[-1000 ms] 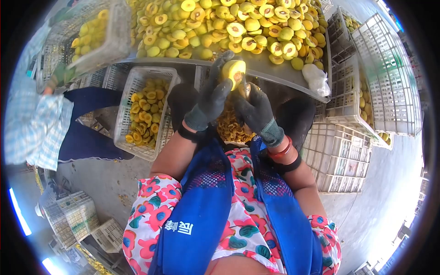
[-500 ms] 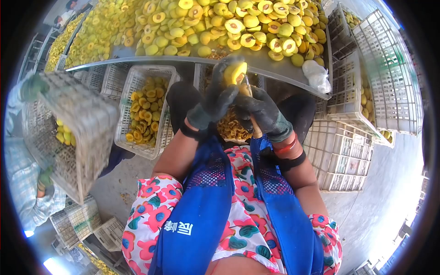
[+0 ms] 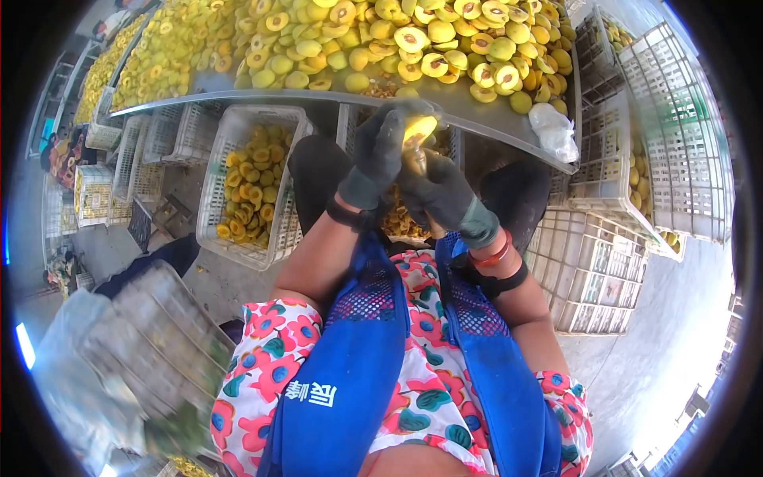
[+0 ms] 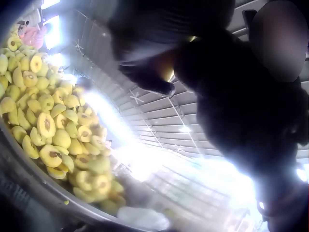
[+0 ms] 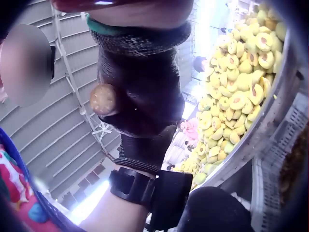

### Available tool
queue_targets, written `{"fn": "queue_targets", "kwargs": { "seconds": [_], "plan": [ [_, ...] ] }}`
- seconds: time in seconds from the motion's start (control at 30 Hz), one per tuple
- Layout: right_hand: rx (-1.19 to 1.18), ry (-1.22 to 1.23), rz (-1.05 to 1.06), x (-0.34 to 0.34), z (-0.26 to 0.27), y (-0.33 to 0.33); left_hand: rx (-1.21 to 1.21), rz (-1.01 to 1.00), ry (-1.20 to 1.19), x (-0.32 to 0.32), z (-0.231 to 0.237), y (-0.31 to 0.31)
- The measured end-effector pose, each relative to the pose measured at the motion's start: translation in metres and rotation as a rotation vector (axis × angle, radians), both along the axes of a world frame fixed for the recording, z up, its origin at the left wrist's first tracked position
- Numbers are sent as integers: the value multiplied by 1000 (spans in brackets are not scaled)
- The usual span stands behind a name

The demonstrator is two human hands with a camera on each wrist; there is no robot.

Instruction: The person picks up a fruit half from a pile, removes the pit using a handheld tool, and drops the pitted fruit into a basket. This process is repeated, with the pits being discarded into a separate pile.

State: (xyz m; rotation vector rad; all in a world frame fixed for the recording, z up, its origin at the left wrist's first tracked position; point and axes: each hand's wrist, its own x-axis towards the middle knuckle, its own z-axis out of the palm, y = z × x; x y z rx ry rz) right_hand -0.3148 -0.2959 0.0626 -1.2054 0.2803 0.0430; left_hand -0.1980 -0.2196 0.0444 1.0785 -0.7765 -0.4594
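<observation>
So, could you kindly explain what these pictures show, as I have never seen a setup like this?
This is handwork, not a machine. The wide round picture comes from a camera worn on the head, looking down; the other two come from cameras on the left and right wrists, and catch the roof too. The left hand holds a piece of yellow fruit; the right hand grips a tan-handled tool, whose working end is hard to make out. On the metal table lies a heap of fruit, much of it cut open, with a white bundle near one corner.
</observation>
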Motion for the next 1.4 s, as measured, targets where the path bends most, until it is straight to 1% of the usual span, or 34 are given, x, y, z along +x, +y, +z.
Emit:
{"fn": "queue_targets", "kwargs": {
  "seconds": [0.03, 0.1, 0.17, 0.23, 0.27, 0.33, 0.4, 0.43, 0.53, 0.57, 0.63, 0.67, 0.7, 0.73, 0.77, 0.8, 0.83, 0.87, 0.9, 0.93, 0.97, 1.0, 1.03, 1.07, 1.1, 1.13, 1.17, 1.2, 1.27, 1.3, 1.37, 1.4],
  "plan": [
    [-133, -12, -46, 1, -3, 4, 35, -16, 26, 3, -6, -1],
    [-195, -14, -35, 2, -11, 0, 80, -38, 65, 4, -10, -1],
    [-214, 46, -46, 3, -14, -2, 99, -49, 91, 5, -9, -3],
    [-188, 169, -71, 5, -13, -3, 77, 33, 82, 3, -10, -7],
    [-273, 97, -114, 6, -15, 0, 66, 73, 75, 3, -10, -8],
    [-444, -51, -196, 8, -20, 8, 229, 151, -20, 0, -1, -5],
    [-281, 27, -75, 9, -17, 4, 283, 160, -62, 0, 1, -2],
    [-202, 64, -15, 9, -14, 1, 252, 130, -58, 3, 0, -1],
    [-230, 188, 190, 7, -2, -11, 172, -66, -11, 10, -13, 1],
    [-223, 186, 206, 5, -7, -12, 146, -147, 11, 14, -18, 1],
    [-209, 180, 245, 4, -16, -10, 102, -280, -213, 23, -23, 0],
    [-154, 201, 242, 3, -18, -10, 84, -340, -326, 28, -24, 1],
    [-97, 222, 244, 3, -13, -8, 90, -370, -315, 30, -24, 3],
    [-40, 243, 255, 5, -12, -5, 80, -274, -306, 31, -24, 4],
    [113, 223, 230, 5, -22, -5, 77, -172, -300, 31, -23, 6],
    [47, 195, 231, 6, -31, -4, 75, -73, -294, 33, -22, 12],
    [-20, 166, 226, 6, -39, -4, 149, 68, -385, 42, -22, 19],
    [-89, 135, 216, 6, -43, -3, 271, 266, -572, 59, -26, 35],
    [-44, 160, 169, 4, -40, 0, 414, 474, -786, 78, -32, 52],
    [-70, 202, 141, 5, -42, -1, 560, 637, -990, 100, -37, 74],
    [-98, 245, 107, 4, -44, -3, 682, 733, -1106, 115, -37, 99],
    [-129, 288, 66, 2, -46, -5, 836, 769, -1155, 117, -23, 122],
    [-156, 276, 73, 2, -50, -8, 871, 812, -1010, 140, -40, 152],
    [-183, 265, 74, 1, -56, -11, 1205, 823, -828, 147, -34, 170],
    [-211, 255, 71, 1, -59, -15, 1373, 830, -763, 155, -37, 189],
    [-182, 267, 53, 0, -58, -17, 1548, 819, -701, 163, -39, 209],
    [-152, 278, 34, 1, -57, -16, 1568, 826, -775, 172, -53, 220],
    [-122, 287, 17, 3, -55, -15, 1430, 823, -788, 175, -48, 206],
    [-138, 294, 5, 6, -59, -12, 1164, 812, -794, 178, -39, 178],
    [-155, 306, 4, 7, -59, -10, 987, 737, -748, 188, -48, 156],
    [-209, 301, 22, 6, -66, -12, 974, 650, -744, 180, -35, 90],
    [-227, 321, 26, 6, -63, -13, 918, 528, -728, 179, -32, 56]
  ]
}}
